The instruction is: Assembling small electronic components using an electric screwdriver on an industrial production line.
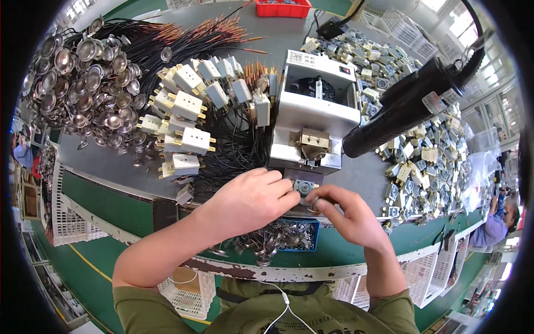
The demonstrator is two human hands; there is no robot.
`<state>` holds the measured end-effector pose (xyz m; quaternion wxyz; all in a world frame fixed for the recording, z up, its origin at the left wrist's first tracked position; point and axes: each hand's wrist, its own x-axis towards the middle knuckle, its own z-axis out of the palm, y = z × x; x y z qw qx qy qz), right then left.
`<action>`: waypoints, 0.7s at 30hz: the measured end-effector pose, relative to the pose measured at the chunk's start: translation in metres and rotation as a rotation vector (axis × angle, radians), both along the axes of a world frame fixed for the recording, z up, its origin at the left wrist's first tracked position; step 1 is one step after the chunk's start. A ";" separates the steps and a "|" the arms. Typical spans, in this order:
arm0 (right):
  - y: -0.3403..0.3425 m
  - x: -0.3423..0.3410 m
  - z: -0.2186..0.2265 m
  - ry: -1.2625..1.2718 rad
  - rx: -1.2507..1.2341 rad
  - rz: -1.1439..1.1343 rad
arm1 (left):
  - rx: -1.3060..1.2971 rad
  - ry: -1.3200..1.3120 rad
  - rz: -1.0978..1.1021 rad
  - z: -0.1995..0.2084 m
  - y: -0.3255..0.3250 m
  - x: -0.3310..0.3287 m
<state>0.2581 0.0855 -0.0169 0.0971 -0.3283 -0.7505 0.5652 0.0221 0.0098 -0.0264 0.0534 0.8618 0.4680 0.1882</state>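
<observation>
My left hand [257, 196] is closed, with its fingertips at the side of a small grey switch block [304, 187] with a round blue-grey centre and brass tabs. The block sits just in front of a bench machine [314, 111] with a metal front and a white top. My right hand [350, 214] pinches a small round metal part [316, 205] between thumb and forefinger, close to the block's near side. Part of that piece is hidden by the fingers. Below my hands, a blue tray [307, 238] holds many small metal parts.
Piled at left are metal caps [83, 83] and black wires [144, 33]. White-grey blocks with wires [189, 106] stand beside the machine. Loose switch blocks [411, 167] cover the right side. A black cylindrical tool [400, 106] slants over them. A red tray [282, 9] lies far back.
</observation>
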 end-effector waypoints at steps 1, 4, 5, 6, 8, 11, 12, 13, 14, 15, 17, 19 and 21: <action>0.002 -0.002 0.007 -0.090 0.092 0.051 | 0.000 0.045 0.004 0.001 -0.001 0.001; -0.002 0.002 0.006 -0.043 0.149 0.021 | -0.014 -0.001 0.022 0.002 -0.003 0.003; -0.006 0.005 0.002 0.048 0.082 -0.044 | -0.034 -0.050 0.025 0.002 -0.003 0.003; -0.009 0.008 -0.002 0.049 0.083 -0.040 | -0.033 -0.050 0.029 0.002 -0.003 0.004; -0.018 0.014 -0.008 0.139 0.114 -0.145 | -0.050 -0.158 0.018 0.001 -0.004 0.007; -0.037 0.010 -0.036 0.311 0.069 -0.349 | -0.041 -0.232 0.044 -0.006 -0.003 0.012; -0.041 0.006 -0.037 0.315 0.069 -0.345 | -0.039 -0.228 0.048 -0.010 -0.004 0.015; -0.045 0.002 -0.036 0.341 0.043 -0.391 | -0.057 -0.256 0.073 -0.015 -0.005 0.018; -0.046 0.000 -0.034 0.368 0.016 -0.437 | -0.075 -0.284 0.098 -0.016 -0.005 0.020; -0.042 0.000 -0.029 0.357 -0.050 -0.438 | -0.049 -0.231 0.063 -0.013 -0.003 0.014; -0.026 0.005 -0.020 0.234 0.007 -0.277 | -0.039 -0.198 0.071 -0.011 -0.002 0.015; -0.014 0.005 -0.008 0.085 0.124 -0.050 | -0.018 -0.119 0.049 -0.009 -0.003 0.015; -0.006 0.004 -0.004 0.042 0.108 0.030 | -0.016 -0.084 0.024 -0.009 -0.004 0.015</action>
